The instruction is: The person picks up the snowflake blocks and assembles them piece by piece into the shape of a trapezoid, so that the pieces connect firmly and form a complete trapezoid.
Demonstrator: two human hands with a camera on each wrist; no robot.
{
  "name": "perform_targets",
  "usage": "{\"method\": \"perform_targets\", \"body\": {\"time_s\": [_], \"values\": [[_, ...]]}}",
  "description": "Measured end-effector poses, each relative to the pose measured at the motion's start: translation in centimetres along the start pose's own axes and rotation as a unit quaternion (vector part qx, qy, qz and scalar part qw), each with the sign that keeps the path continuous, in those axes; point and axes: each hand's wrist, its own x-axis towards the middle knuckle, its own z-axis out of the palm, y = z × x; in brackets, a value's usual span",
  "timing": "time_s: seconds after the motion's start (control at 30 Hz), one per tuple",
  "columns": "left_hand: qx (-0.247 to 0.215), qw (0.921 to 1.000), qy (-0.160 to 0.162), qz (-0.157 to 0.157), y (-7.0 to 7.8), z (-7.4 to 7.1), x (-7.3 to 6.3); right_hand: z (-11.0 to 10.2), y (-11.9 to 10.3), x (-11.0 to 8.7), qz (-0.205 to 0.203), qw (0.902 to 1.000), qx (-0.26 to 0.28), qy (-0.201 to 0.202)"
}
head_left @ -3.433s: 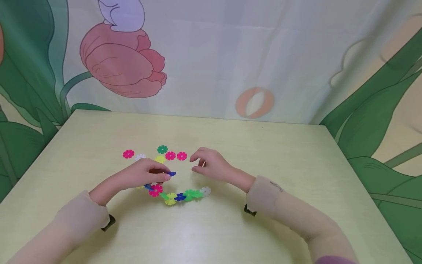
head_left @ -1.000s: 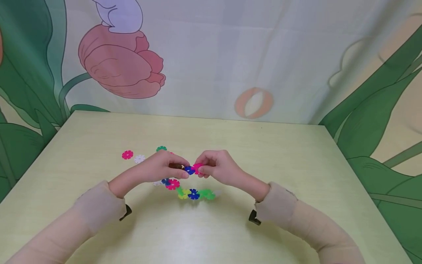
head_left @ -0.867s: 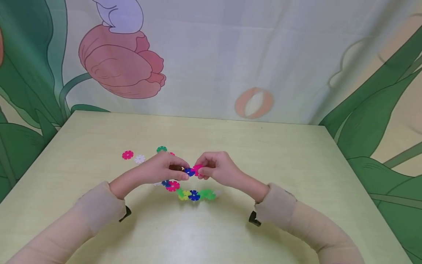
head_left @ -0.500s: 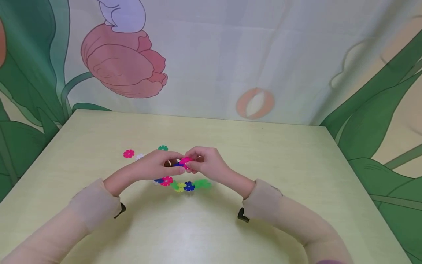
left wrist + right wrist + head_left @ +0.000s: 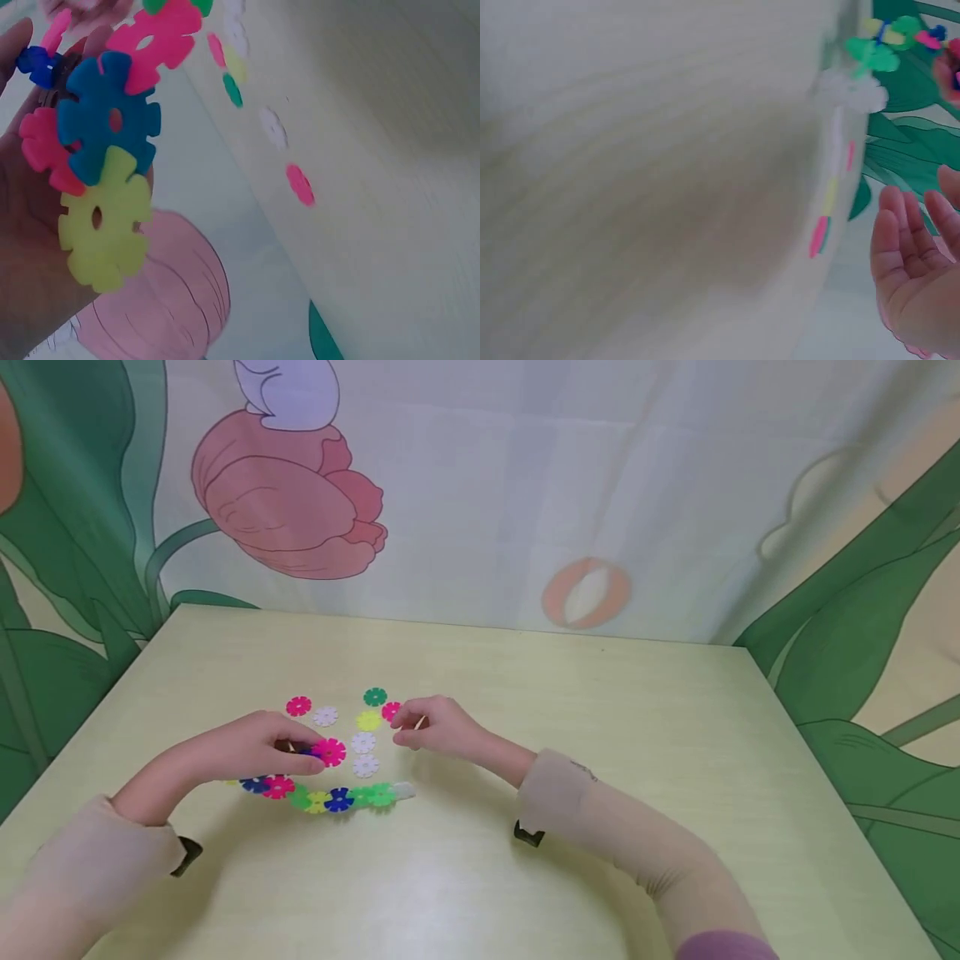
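My left hand holds a chain of interlocking plastic snowflake discs above the table. Its thumb and fingers pinch the blue disc at one end, where a pink disc sticks out past the fingertips. The chain's other end, a white disc, hangs out to the right. In the left wrist view, a yellow disc and a teal-blue disc of the chain cover part of the palm. My right hand holds nothing, fingers loosely bent, with its fingertips right by a loose pink disc.
Loose discs lie on the table: a green one, a yellow one, and white ones between my hands. Farther left are another pink disc and a white disc. A printed curtain hangs behind the table.
My right hand has picked up a pink disc, joined it to the blue end disc and let go. The left hand has moved left with the chain; the right hand has shifted left to the loose discs.
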Motion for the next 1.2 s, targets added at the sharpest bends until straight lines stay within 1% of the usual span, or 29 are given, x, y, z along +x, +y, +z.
{"method": "perform_targets", "body": {"time_s": [0.1, 0.2, 0.27, 0.47, 0.6, 0.7, 0.77, 0.9, 0.97, 1.03, 1.1, 1.2], "values": [[-0.009, 0.9998, -0.001, -0.018, -1.0, -0.5, -1.2, 1.3, 0.5, 1.2, 0.020, 0.9979, -0.058, -0.022], [-0.020, 0.9994, -0.003, -0.028, -1.9, -0.6, -2.0, 2.5, 0.5, 2.1, 0.023, 0.9928, -0.113, -0.035], [-0.025, 0.9993, -0.007, -0.028, -2.3, -0.7, -2.3, 3.1, 0.5, 2.6, 0.023, 0.9887, -0.143, -0.040], [-0.039, 0.9987, -0.018, -0.028, -2.9, -0.8, -2.8, 4.4, 0.7, 3.4, 0.030, 0.9758, -0.211, -0.050], [-0.044, 0.9981, -0.019, -0.039, -2.7, -0.8, -2.8, 4.7, 0.5, 3.4, 0.038, 0.9692, -0.238, -0.051], [-0.043, 0.9982, -0.015, -0.039, -2.2, -0.8, -2.7, 4.4, 0.2, 3.1, 0.055, 0.9669, -0.241, -0.062], [-0.038, 0.9987, -0.010, -0.032, -1.9, -0.7, -2.5, 3.9, 0.3, 2.8, 0.067, 0.9650, -0.243, -0.073], [-0.032, 0.9993, 0.008, -0.018, -1.3, -0.4, -2.0, 2.4, 1.0, 1.8, 0.083, 0.9622, -0.240, -0.097], [-0.032, 0.9993, 0.015, -0.012, -0.9, -0.1, -1.6, 1.5, 1.6, 1.1, 0.092, 0.9629, -0.234, -0.100], [-0.030, 0.9992, 0.024, -0.006, -0.5, 0.1, -1.1, 0.7, 2.2, 0.4, 0.100, 0.9657, -0.220, -0.095], [-0.030, 0.9990, 0.032, 0.000, 0.0, 0.4, -0.5, 0.0, 2.8, -0.3, 0.104, 0.9709, -0.197, -0.086], [-0.024, 0.9986, 0.045, 0.016, 0.7, 0.9, 0.6, -1.0, 3.7, -1.4, 0.091, 0.9806, -0.160, -0.067]]}}
